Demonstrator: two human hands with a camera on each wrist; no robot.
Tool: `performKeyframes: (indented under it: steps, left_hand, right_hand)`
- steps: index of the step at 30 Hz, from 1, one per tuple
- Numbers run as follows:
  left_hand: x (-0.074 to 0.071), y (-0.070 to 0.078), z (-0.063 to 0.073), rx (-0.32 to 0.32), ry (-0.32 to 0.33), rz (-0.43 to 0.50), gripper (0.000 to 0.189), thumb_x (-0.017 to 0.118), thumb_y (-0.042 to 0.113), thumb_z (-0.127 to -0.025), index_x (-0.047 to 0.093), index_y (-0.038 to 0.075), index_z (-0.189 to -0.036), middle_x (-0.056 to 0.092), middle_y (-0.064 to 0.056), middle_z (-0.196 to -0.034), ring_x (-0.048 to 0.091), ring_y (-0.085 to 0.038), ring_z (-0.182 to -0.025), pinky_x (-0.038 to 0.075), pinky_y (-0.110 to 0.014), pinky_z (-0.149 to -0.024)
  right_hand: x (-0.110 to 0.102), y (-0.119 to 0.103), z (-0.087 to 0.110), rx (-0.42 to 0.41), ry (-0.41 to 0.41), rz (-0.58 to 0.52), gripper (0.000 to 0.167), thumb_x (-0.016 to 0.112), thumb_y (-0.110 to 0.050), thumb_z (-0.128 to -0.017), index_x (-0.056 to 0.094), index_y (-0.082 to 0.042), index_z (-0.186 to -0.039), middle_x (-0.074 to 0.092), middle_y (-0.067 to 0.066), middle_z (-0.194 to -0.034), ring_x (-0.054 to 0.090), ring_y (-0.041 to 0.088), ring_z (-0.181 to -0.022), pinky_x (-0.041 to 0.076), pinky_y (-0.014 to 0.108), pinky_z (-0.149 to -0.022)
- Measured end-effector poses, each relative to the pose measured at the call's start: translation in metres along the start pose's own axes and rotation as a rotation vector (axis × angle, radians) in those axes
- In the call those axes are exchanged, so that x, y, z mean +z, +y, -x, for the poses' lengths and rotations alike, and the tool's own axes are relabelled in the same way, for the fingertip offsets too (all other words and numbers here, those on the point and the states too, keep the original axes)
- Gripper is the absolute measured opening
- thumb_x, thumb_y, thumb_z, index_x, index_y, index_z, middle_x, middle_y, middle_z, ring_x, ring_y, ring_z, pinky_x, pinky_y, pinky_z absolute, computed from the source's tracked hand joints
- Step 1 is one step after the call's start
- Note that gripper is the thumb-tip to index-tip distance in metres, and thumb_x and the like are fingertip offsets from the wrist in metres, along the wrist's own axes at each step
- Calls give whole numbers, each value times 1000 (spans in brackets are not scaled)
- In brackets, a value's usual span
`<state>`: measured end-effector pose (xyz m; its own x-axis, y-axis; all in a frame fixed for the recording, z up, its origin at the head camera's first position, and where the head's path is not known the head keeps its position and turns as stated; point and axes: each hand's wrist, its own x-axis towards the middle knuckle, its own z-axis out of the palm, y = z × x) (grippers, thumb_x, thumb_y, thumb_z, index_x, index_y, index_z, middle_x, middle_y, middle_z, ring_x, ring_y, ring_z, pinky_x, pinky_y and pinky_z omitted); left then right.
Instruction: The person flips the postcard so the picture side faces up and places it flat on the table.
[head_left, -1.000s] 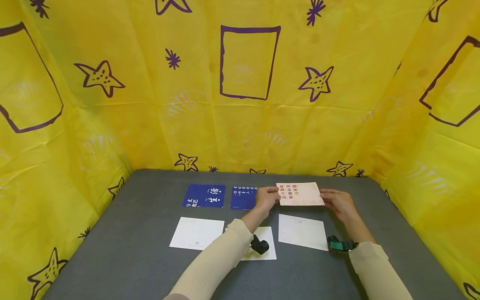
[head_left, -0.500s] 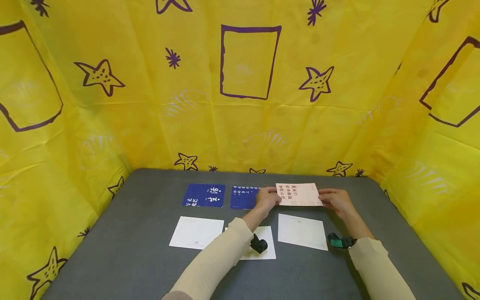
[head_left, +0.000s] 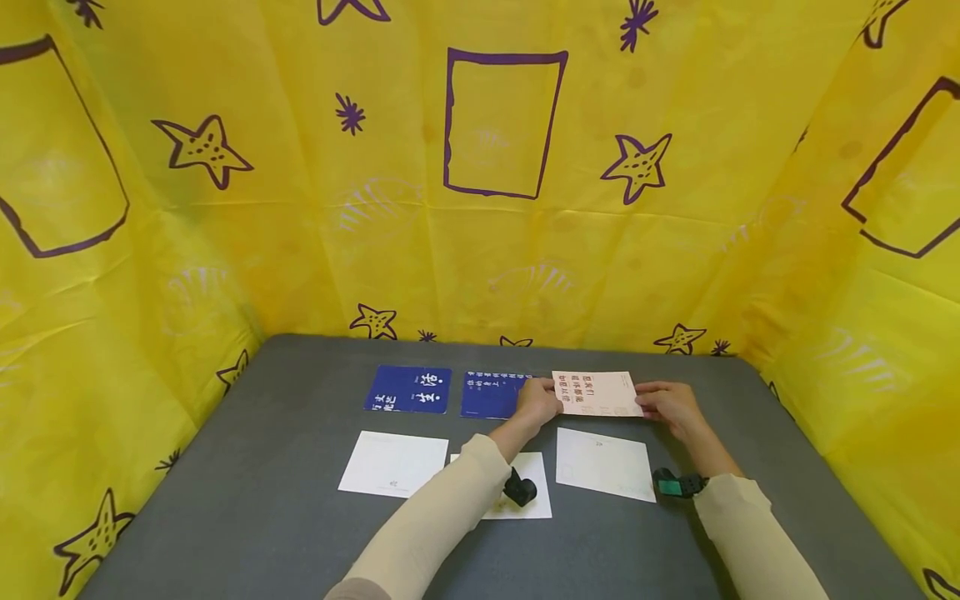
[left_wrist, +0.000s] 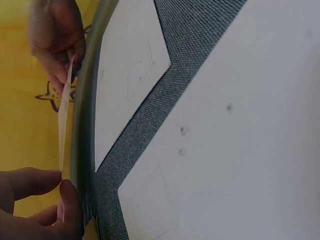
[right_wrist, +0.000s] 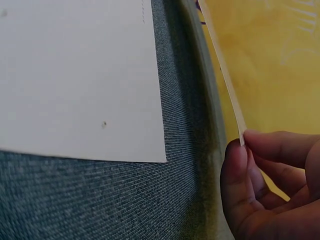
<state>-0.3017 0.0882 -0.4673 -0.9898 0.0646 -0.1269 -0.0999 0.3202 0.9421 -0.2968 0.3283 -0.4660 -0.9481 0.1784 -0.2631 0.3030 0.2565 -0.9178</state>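
Observation:
A pale pink card (head_left: 597, 393) with red lettering is held between both hands at the back right of the table. My left hand (head_left: 538, 402) pinches its left edge between thumb and fingers. At the right edge, my right hand (head_left: 670, 406) pinches it the same way. Seen edge-on in the left wrist view, the thin card (left_wrist: 63, 120) spans from one hand to the other. Thumb and forefinger meet on the card (right_wrist: 227, 85) in the right wrist view. A blue card (head_left: 489, 397) with white characters lies just left of my left hand, partly hidden by it.
Another blue card (head_left: 408, 390) lies further left. In the nearer row are a left white card (head_left: 394, 463), a middle white card (head_left: 534, 492) partly under my left forearm in view, and a right white card (head_left: 603, 462). Yellow patterned cloth (head_left: 480, 250) encloses the grey table (head_left: 247, 500).
The pink card and both hands have lowered slightly toward the table, and the right hand has come a little to the left. The other cards lie where they were.

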Motion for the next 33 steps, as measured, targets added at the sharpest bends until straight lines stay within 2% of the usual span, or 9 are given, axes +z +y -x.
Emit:
performKeyframes:
  steps: [8,15,20,23,26,29,33]
  left_hand:
    - [1,-2,0,-1,32,-55,46,67,-12,-70,67,-5,-116,73,-12,-92,60,-12,-74,47,-19,-59]
    - [2,-4,-1,33,70,-206,42,72,-6,-69,72,-1,-111,74,-9,-98,63,-17,-83,50,-23,-68]
    - [-2,-3,-2,82,55,-293,33,73,-1,-73,73,-1,-106,74,-10,-98,64,-21,-85,50,-26,-70]
    - [-8,-1,-2,107,27,-275,27,72,1,-75,73,-2,-102,72,-10,-92,60,-18,-78,48,-23,-64]
    - [-14,-1,-1,107,-4,-217,21,70,3,-79,73,-1,-99,72,-10,-89,56,-14,-73,44,-20,-59]
    - [-21,0,0,95,-38,-164,17,69,6,-83,74,0,-98,72,-10,-93,57,-13,-74,45,-20,-61]
    - [-33,0,1,93,-72,-115,16,69,9,-85,74,2,-98,72,-10,-99,61,-15,-82,51,-24,-69]
  right_hand:
    - [2,3,-3,9,3,18,41,62,2,-88,54,17,-125,62,-2,-74,57,11,-61,56,22,-58]
    - [3,3,-2,9,8,38,39,61,2,-88,55,18,-123,62,-1,-75,57,11,-61,55,22,-58]
    - [4,3,-2,4,8,63,38,61,2,-89,55,18,-122,62,0,-76,57,11,-61,55,21,-58]
    - [2,4,-1,7,-2,69,37,59,2,-89,54,20,-122,62,1,-76,58,11,-59,55,22,-57]
    - [0,6,-1,11,-13,57,37,59,3,-90,53,21,-122,63,0,-74,60,10,-58,56,22,-57]
    - [-2,6,0,15,-19,44,38,58,0,-92,52,20,-123,64,-2,-73,60,10,-58,56,22,-58]
    - [-1,3,4,14,-32,31,39,57,-7,-95,51,19,-124,66,-3,-72,61,9,-60,56,22,-60]
